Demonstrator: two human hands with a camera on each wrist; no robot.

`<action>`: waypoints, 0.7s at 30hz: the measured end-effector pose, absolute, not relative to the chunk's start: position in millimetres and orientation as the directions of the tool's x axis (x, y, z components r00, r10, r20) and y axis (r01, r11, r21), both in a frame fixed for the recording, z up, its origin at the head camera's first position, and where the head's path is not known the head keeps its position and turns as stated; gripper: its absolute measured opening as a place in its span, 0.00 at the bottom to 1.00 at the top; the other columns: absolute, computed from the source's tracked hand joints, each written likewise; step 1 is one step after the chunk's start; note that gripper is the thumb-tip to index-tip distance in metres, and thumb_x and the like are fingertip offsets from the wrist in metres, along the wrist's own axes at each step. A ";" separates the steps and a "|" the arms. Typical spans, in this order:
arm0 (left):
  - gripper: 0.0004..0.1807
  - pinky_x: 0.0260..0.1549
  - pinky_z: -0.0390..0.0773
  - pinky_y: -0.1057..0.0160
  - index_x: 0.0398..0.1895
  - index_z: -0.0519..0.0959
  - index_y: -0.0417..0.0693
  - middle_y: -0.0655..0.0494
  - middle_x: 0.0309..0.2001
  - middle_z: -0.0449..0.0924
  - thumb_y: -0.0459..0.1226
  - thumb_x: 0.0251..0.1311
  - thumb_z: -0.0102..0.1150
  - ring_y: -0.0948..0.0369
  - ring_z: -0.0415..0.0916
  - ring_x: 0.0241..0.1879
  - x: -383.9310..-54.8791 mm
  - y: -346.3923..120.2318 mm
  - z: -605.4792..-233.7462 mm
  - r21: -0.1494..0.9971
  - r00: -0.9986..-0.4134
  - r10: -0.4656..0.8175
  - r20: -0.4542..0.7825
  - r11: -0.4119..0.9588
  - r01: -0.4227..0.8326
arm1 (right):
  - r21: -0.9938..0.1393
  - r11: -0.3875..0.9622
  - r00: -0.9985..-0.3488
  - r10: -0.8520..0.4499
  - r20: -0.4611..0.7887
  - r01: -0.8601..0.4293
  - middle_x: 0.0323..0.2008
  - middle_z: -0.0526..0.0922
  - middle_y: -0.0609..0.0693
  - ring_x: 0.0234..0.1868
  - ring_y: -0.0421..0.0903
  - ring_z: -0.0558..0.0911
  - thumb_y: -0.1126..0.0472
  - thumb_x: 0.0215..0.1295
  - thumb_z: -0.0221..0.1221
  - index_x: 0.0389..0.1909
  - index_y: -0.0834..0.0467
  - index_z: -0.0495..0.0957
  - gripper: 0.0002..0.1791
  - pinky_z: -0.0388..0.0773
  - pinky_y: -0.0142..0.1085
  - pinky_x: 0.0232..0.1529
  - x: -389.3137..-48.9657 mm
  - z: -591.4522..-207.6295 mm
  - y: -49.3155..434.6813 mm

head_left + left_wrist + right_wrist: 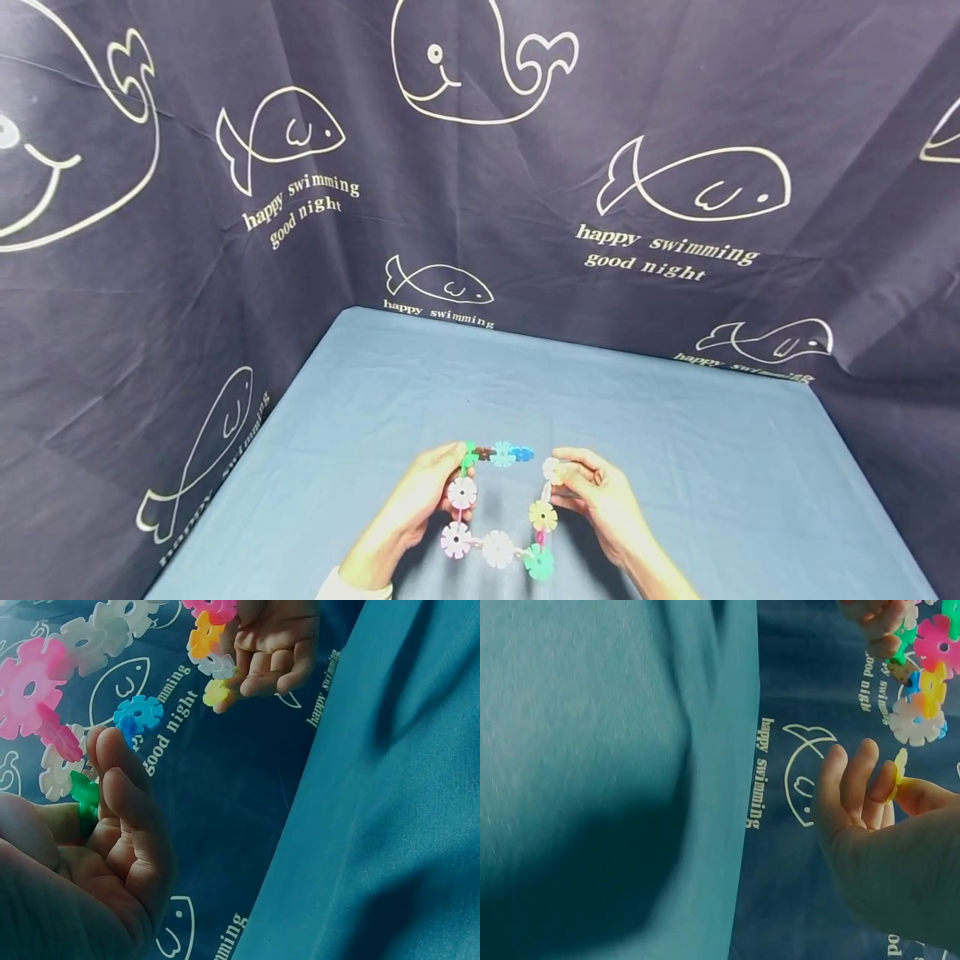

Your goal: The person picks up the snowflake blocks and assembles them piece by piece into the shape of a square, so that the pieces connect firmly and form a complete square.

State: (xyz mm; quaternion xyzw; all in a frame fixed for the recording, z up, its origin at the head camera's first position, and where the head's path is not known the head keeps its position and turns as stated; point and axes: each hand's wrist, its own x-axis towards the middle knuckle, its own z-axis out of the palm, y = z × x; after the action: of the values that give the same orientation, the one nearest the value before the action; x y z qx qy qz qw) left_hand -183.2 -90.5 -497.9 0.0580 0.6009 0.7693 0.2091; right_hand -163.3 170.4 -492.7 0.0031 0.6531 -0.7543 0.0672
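A chain of interlocking snowflake discs makes a nearly square loop in front of me, its gap at the far right corner. With thumb and fingers my left hand [417, 492] pinches a green snowflake disc [87, 801] at the far left corner. From there the far side runs right to a blue snowflake disc [522, 454], its loose end. My right hand [602, 497] pinches a pale yellow snowflake disc [898, 774] ending the right side. Those two ends stand apart. A white disc [497, 549] and a teal disc [538, 562] lie along the near side.
The loop is held over a table with a blue cloth [637, 408]. Dark blue curtains [525, 192] printed with whales, fish and lettering rise behind the table and at its left.
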 end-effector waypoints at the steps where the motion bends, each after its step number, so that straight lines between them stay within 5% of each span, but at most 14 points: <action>1: 0.22 0.15 0.79 0.69 0.32 0.74 0.38 0.52 0.18 0.79 0.48 0.78 0.47 0.62 0.79 0.15 -183.1 -90.5 -498.1 0.949 -0.905 0.394 -0.160 -0.191 -0.251 | -0.983 -0.148 -0.988 -0.117 -0.096 0.113 0.38 0.87 0.51 0.37 0.48 0.87 0.69 0.70 0.59 0.53 0.64 0.78 0.12 0.87 0.43 0.43 -162.8 -492.7 170.0; 11: 0.20 0.16 0.81 0.67 0.32 0.75 0.42 0.53 0.18 0.78 0.48 0.77 0.47 0.62 0.79 0.15 -181.8 -89.6 -497.1 0.945 -0.902 0.402 -0.161 -0.202 -0.259 | -0.985 -0.167 -0.999 0.009 -0.038 0.036 0.34 0.87 0.54 0.33 0.47 0.87 0.72 0.67 0.60 0.53 0.77 0.75 0.17 0.87 0.38 0.39 -163.6 -482.1 156.4; 21: 0.21 0.16 0.80 0.68 0.31 0.75 0.43 0.54 0.18 0.78 0.49 0.77 0.48 0.63 0.79 0.15 -180.9 -89.7 -498.1 0.943 -0.904 0.391 -0.174 -0.197 -0.267 | -0.986 -0.162 -0.999 0.043 -0.030 0.023 0.37 0.86 0.56 0.37 0.44 0.86 0.72 0.66 0.60 0.49 0.78 0.77 0.15 0.86 0.39 0.46 -163.0 -474.9 150.6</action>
State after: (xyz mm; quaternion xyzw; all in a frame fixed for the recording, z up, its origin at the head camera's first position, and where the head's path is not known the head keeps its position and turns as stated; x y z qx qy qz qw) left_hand -180.9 -89.7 -498.1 0.0522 0.5967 0.7719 0.2129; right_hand -163.0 150.6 -474.9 0.0255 0.6471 -0.7620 -0.0066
